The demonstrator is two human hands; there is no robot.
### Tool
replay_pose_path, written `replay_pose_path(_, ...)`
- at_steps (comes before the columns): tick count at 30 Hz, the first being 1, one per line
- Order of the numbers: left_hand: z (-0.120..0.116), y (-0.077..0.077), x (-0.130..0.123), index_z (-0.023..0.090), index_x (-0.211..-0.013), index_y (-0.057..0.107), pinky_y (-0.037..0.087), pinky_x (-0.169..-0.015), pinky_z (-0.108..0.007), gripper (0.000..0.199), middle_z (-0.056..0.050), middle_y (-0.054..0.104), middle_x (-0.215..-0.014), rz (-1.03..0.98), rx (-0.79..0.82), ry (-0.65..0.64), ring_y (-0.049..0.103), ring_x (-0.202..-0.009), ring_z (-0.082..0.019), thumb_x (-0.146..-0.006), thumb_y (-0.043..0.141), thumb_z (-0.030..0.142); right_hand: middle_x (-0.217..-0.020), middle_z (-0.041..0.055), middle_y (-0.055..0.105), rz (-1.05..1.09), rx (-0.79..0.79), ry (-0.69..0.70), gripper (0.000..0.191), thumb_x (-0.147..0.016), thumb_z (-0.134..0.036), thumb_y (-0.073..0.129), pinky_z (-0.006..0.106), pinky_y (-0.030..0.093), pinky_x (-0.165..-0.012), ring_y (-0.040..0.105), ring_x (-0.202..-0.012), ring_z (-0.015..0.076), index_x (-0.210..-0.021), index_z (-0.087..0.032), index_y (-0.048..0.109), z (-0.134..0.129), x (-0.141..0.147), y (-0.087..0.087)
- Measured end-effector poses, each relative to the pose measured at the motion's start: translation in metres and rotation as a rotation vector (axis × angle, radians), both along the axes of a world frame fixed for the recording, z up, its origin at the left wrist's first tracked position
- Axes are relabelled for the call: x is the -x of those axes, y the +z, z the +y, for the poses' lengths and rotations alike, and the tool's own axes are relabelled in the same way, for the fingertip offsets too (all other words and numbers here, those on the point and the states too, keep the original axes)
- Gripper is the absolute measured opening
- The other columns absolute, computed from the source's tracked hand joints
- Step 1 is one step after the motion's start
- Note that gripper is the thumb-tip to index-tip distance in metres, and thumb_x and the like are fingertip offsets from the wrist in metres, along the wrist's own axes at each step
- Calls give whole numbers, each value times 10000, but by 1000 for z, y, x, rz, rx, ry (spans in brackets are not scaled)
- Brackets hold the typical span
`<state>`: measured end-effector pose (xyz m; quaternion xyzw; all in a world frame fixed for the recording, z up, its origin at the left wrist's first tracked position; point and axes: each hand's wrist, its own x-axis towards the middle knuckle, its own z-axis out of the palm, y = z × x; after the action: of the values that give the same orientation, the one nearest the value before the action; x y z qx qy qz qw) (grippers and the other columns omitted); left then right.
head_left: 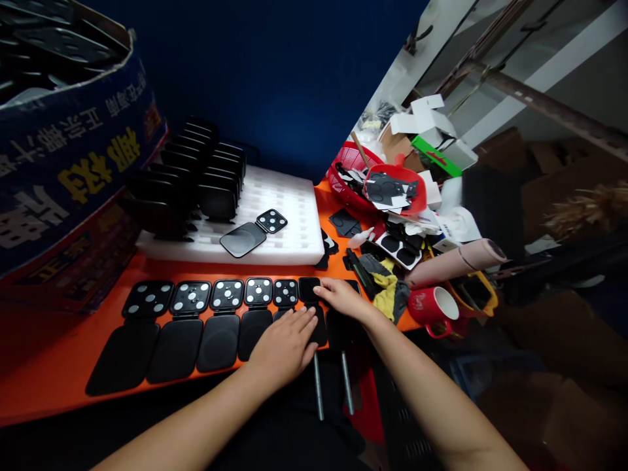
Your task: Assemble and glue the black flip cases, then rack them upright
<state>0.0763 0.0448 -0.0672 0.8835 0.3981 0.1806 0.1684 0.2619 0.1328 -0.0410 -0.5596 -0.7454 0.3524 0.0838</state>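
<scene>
Seven or so black hinged two-part plates lie in a row, among them a plate (191, 297) with white dots on its small square half. My left hand (284, 340) lies flat, fingers extended, over the larger lower halves near the row's right end. It touches a plain black lower half (318, 327). My right hand (341, 297) has its fingers drawn together at the right edge of a black square half (307, 289) with no dots showing. Whatever may be between those fingertips is too small to make out. Another plate is partly hidden beneath my right wrist.
On the orange table (53, 373), a white foam block (289, 186) carries upright black plates (216, 199) and one open dotted plate (244, 239). A large carton (73, 157) stands left. Right are red baskets (350, 163), cloths (386, 291) and a red mug (426, 307).
</scene>
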Motion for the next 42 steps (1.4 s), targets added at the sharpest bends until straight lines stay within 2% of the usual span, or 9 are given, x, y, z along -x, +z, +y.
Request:
replay_pose_path(10, 0, -1, 0, 155, -1268, 514, 348, -1051, -404, 444, -70, 487, -1363, 3, 13, -2, 460, -1241, -227, -877, 447, 353, -608, -46, 479, 1, -5, 2, 291, -873, -364, 456, 213, 315, -548, 442, -580, 105, -648, -179, 462, -4, 0, 1)
replay_pose_path(20, -1, 0, 1, 165, -1268, 514, 350, -1051, -399, 439, -66, 488, -1361, 6, 3, 1, 467, -1236, -223, -879, 444, 357, -590, -25, 536, -135, 40, -6, 294, -846, -383, 467, 222, 302, -521, 467, -553, 121, -655, -175, 550, 4, 7, 7)
replay_pose_path(27, 0, -2, 1, 165, -1266, 514, 347, -1052, -399, 437, -68, 485, -1364, -1, 2, -2, 459, -1244, -227, -877, 453, 353, -678, 12, 626, -250, 52, 24, 332, -872, -415, 433, 225, 344, -546, 545, -615, 142, -706, -177, 596, 6, 11, 14)
replay_pose_path(31, 0, -3, 1, 155, -1267, 513, 349, -1052, -401, 443, -71, 487, -1362, 0, -1, -7, 456, -1245, -229, -879, 452, 360, -748, 53, 671, -357, 41, 26, 339, -859, -447, 464, 245, 382, -593, 597, -692, 179, -722, -187, 635, 10, 18, 20)
replay_pose_path(36, 0, -2, 1, 158, -1259, 520, 354, -1049, -403, 434, -73, 495, -1355, -12, 5, 0, 464, -1239, -228, -873, 461, 346, -750, 116, 681, -516, -39, -28, 392, -807, -535, 521, 331, 433, -684, 623, -779, 258, -703, -184, 659, 9, 26, 25)
replay_pose_path(39, -1, -1, 1, 158, -1263, 516, 350, -1053, -398, 435, -73, 494, -1357, -25, 10, -1, 461, -1242, -228, -872, 459, 342, -876, 126, 689, -520, -121, -35, 367, -885, -461, 436, 355, 448, -778, 621, -888, 257, -866, -179, 670, -5, 26, 24)
replay_pose_path(42, -1, 0, 0, 154, -1260, 515, 348, -1053, -403, 431, -89, 537, -1317, -42, 14, -4, 479, -1225, -229, -875, 452, 336, -1214, 114, 595, -362, -258, 80, 368, -935, -359, 363, 371, 382, -974, 510, -1159, 228, -1170, -183, 583, -27, 23, 19)
